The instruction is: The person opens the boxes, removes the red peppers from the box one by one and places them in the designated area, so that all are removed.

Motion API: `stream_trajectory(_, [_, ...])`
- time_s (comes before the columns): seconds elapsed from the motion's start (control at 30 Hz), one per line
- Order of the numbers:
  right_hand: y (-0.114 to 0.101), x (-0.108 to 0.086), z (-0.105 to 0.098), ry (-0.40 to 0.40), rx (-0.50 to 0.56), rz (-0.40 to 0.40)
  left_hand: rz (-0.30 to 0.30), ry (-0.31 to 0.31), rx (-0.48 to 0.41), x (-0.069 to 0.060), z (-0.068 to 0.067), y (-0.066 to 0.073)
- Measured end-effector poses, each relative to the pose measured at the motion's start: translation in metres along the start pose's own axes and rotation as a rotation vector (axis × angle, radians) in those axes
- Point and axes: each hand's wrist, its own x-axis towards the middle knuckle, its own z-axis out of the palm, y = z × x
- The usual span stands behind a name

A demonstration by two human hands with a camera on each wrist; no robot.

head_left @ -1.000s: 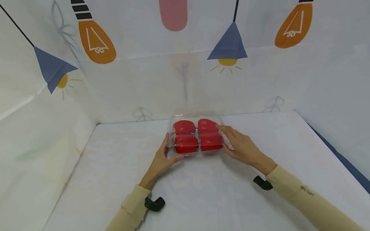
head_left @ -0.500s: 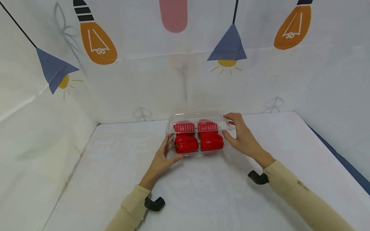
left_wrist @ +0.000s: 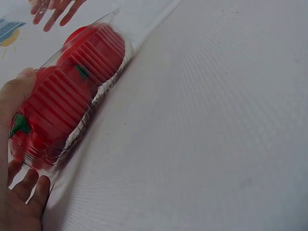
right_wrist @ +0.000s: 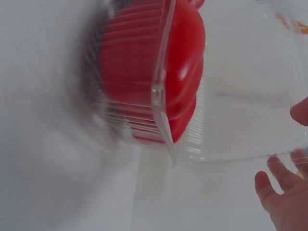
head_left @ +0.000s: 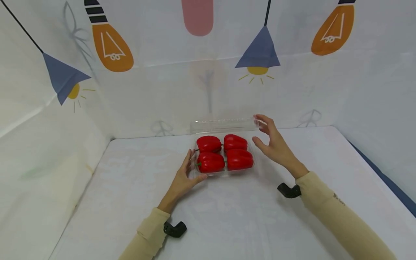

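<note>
Several red bell peppers (head_left: 238, 159) sit in a clear plastic clamshell box (head_left: 227, 173) on the white table, two with visible green stems in the left wrist view. Raised along the back, the clear lid (head_left: 224, 125) stands upright. My left hand (head_left: 182, 182) holds the box's left front corner, the thumb at the front and the fingers along the left end. At the lid's right edge, my right hand (head_left: 273, 144) touches the plastic with its fingertips, its thumb spread apart. The lid (right_wrist: 250, 115) is see-through, with the right fingertips (right_wrist: 263, 185) near its edge.
A white table (head_left: 221, 216) carries the box near its back edge. Behind it hangs a white cloth wall (head_left: 162, 97) printed with lamps and bulbs. A black curved piece (head_left: 174, 229) shows at the left cuff, and another (head_left: 288, 190) at the right cuff.
The lid has swung up and back from over the peppers to upright. My right hand has risen and moved back with it. My left hand has stayed at the box's corner.
</note>
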Motion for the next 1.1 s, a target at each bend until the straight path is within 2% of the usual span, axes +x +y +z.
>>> stream_trajectory(0.2, [0.001, 0.015, -0.001, -0.006, 0.123, 0.044, -0.010, 0.002, -0.002, 0.004, -0.001, -0.002])
stream_trajectory(0.37, [-0.018, 0.025, -0.004, -0.052, 0.215, 0.108, -0.001, 0.016, -0.021, 0.010, 0.002, -0.026])
stream_trajectory(0.43, [-0.021, 0.027, -0.005, -0.059, 0.237, 0.132, -0.002, 0.014, -0.022, 0.009, 0.002, -0.024])
stream_trajectory(0.5, [-0.016, 0.030, -0.004, -0.064, 0.264, 0.155, -0.011, 0.007, -0.014, 0.007, 0.001, -0.018])
stream_trajectory(0.6, [0.004, 0.034, 0.002, -0.065, 0.320, 0.189, -0.026, -0.015, -0.017, 0.002, -0.002, -0.002])
stream_trajectory(0.8, [0.036, 0.041, 0.013, -0.098, 0.382, 0.315, -0.029, -0.026, -0.013, 0.000, -0.001, -0.003])
stream_trajectory(0.93, [0.044, 0.042, 0.018, -0.115, 0.409, 0.380, -0.028, -0.028, -0.008, 0.000, 0.000, -0.003])
stream_trajectory(1.1, [0.048, 0.042, 0.021, -0.139, 0.391, 0.397, -0.017, -0.024, 0.012, 0.001, 0.000, -0.002])
